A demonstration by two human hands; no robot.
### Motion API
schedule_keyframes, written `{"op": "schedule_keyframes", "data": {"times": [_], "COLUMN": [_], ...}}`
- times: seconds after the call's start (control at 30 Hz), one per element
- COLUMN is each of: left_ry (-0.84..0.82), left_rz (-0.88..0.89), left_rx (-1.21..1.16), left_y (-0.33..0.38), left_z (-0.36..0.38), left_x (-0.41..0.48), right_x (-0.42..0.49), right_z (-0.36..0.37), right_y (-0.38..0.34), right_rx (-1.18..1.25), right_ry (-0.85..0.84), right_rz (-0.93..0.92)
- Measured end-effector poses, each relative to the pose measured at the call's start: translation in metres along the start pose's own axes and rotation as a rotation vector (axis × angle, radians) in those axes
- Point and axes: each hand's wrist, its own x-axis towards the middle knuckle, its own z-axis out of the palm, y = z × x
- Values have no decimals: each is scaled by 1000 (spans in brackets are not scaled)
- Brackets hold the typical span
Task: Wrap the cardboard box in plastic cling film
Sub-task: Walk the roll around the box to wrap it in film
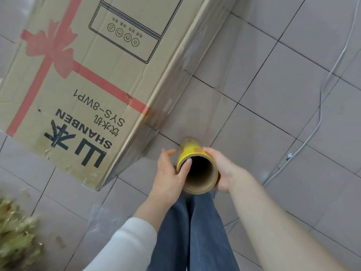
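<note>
A large cardboard box (pixel 93 71) with a red ribbon print and black lettering stands on the tiled floor, filling the upper left. A clear sheet of cling film (pixel 211 79) stretches from the box's right side down to a yellow roll on a cardboard tube (pixel 192 151), seen end-on just in front of me. My left hand (pixel 169 173) grips the tube's left side, thumb on its rim. My right hand (pixel 220 169) curls round its right side. The film clings along the box's right edge.
Grey floor tiles (pixel 283 106) surround the box. A pale cable (pixel 320 106) runs across the floor at the right. Dried leaves (pixel 15 231) lie at the lower left. My legs in blue trousers (pixel 195 231) are below the roll.
</note>
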Motion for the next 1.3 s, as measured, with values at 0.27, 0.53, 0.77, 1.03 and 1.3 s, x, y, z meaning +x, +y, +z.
{"op": "schedule_keyframes", "data": {"times": [0.27,0.53,0.77,1.03,1.3], "left_ry": [-97,137,228,508,601], "left_rz": [14,-121,-364,-491,-520], "left_rx": [12,-264,-454,-646,-727], "left_y": [-11,-26,-35,-19,-8], "left_z": [-21,-41,-41,-42,-24], "left_x": [24,26,39,47,44], "right_x": [13,11,17,17,7], "right_z": [26,76,101,107,107], "right_y": [-8,-27,-45,-58,-74], "right_rx": [-87,-178,-254,-401,-622], "right_ry": [50,18,-37,-134,-41], "right_rz": [-32,-14,-29,36,-17]}}
